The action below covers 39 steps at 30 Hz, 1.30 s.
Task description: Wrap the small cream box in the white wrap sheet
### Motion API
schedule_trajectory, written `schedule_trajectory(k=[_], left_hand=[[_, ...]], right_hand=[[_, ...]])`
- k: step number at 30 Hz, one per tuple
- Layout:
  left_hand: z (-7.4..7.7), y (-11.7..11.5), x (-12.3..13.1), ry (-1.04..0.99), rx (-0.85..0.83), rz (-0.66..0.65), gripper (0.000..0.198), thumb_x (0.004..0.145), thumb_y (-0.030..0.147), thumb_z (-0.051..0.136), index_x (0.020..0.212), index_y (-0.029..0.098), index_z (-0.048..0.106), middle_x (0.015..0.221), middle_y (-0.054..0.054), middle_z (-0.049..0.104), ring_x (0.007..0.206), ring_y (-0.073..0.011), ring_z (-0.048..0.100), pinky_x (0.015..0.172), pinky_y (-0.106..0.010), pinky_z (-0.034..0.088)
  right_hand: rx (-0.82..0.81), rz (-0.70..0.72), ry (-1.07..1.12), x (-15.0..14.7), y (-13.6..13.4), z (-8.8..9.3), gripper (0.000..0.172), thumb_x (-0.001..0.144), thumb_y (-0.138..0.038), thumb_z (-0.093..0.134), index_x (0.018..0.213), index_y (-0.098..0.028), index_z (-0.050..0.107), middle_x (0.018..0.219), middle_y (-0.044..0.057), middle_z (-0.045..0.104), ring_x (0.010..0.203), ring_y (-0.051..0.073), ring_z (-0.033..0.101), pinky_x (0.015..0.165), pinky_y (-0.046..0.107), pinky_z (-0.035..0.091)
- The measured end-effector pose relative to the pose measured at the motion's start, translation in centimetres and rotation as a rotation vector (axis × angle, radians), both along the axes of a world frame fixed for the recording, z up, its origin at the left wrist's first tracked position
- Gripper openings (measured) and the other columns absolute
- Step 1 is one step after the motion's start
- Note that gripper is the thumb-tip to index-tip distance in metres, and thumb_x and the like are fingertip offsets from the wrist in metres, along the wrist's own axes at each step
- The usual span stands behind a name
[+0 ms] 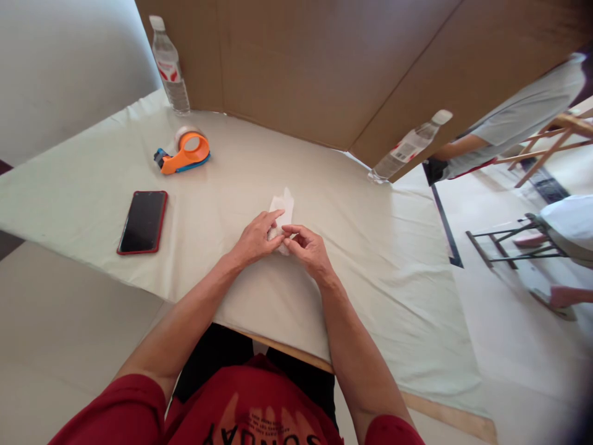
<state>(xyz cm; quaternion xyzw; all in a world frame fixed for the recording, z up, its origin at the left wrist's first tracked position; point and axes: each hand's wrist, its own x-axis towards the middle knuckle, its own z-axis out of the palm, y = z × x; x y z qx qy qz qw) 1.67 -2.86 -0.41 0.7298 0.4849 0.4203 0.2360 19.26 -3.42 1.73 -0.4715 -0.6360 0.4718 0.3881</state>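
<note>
A crumpled piece of white paper [288,204] (tissue, perhaps; its kind cannot be told at this scale) is tended at the middle of a cloth-covered table [393,259], directly in front of the seated wearer. Its far end is left sticking up past the fingers, while its near part is covered by both hands. The left hand [257,236] is laid over its left side, fingers partly spread and thumb stretched across, apparently so that the piece is steadied. The right hand [308,249] is curled, with thumb and forefinger brought near each other beside the left thumb, as fine work would require; whether paper is gripped by either hand cannot be told, the contact being hidden.

Toward the left, a red-cased phone [142,222] is laid flat, and beyond it an orange tape dispenser [178,163] is set on its side, both seemingly placed within reach yet out of the forearms' way. At the back, the table is bounded by a tall cardboard panel [296,68]. A left bottle [170,71] and a right bottle [408,147] are stood close against it, presumably so that it is propped. Past its right end, a grey sleeve [519,127] of another person is glimpsed.
</note>
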Motion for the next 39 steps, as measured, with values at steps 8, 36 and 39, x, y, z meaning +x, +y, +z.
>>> schedule_trajectory(k=[8,36,39], left_hand=[[-0.2,0.2,-0.1,0.037,0.002,0.001,0.046,0.083,0.023,0.066,0.129,0.019,0.060,0.098,-0.004,0.061,0.072,-0.0127,0.055,0.070,-0.026,0.050],[-0.6,0.2,0.5,-0.014,-0.110,0.070,0.061,0.078,0.024,0.066,0.137,0.017,0.052,0.109,-0.007,0.066,0.080,-0.0151,0.060,0.079,-0.031,0.053],[-0.7,0.2,0.4,-0.018,-0.120,0.066,0.060,0.078,0.026,0.067,0.135,0.016,0.054,0.108,-0.007,0.067,0.080,-0.0155,0.060,0.079,-0.031,0.053]], right_hand=[[-0.051,-0.130,0.120,0.2,0.5,-0.5,0.031,0.074,-0.037,0.070,0.100,-0.018,0.071,0.077,0.000,0.066,0.060,0.010,0.054,0.062,0.028,0.049],[-0.128,-0.129,-0.083,0.5,2.6,-1.6,0.041,0.073,-0.032,0.058,0.110,-0.017,0.066,0.096,0.006,0.072,0.065,0.013,0.064,0.057,0.025,0.049],[-0.156,-0.195,-0.064,0.5,2.7,-1.3,0.039,0.076,-0.039,0.060,0.108,-0.017,0.064,0.090,0.005,0.071,0.063,0.014,0.064,0.049,0.022,0.044]])
